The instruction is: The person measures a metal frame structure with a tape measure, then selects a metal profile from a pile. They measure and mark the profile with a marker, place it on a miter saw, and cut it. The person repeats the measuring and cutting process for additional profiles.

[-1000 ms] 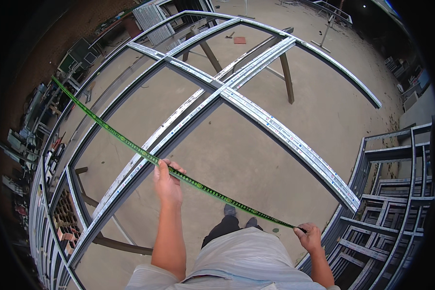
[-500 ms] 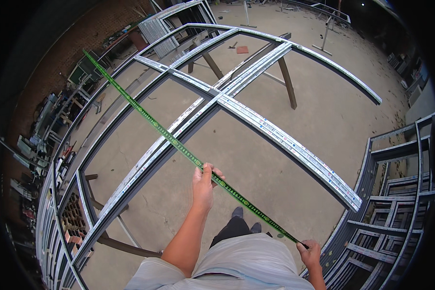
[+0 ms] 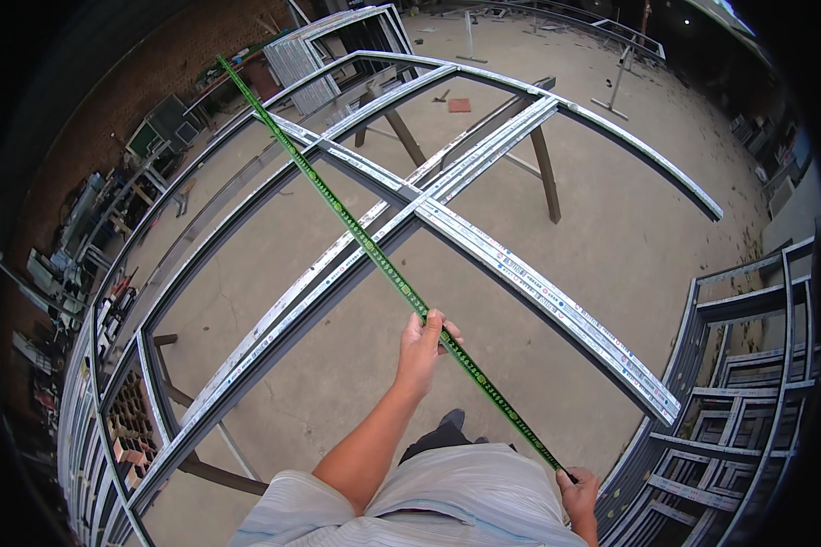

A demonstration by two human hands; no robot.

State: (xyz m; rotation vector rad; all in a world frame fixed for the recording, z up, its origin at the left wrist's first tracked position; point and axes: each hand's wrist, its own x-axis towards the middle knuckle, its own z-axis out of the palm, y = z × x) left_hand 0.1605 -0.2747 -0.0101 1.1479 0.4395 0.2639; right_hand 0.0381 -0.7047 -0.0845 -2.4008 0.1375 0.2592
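Observation:
A long green tape measure blade runs on a slant from the lower right, across a large metal frame, to its far left side. My left hand is closed around the blade near the middle of the view, thumb on top. Down at the lower right, my right hand grips the near end of the tape; whether a case sits inside that hand is hidden. The frame has white-and-grey bars with printed film and rests on dark trestle legs. The blade passes above the frame's bars.
More metal frames are stacked at the right. Stacked frames lean at the back left. Tools and machine parts line the left wall. Beyond the frame, a reddish flat piece and a metal stand are on the floor.
The tape's far end has swung up and to the right. My left hand has moved right along with it; my right hand has shifted slightly lower.

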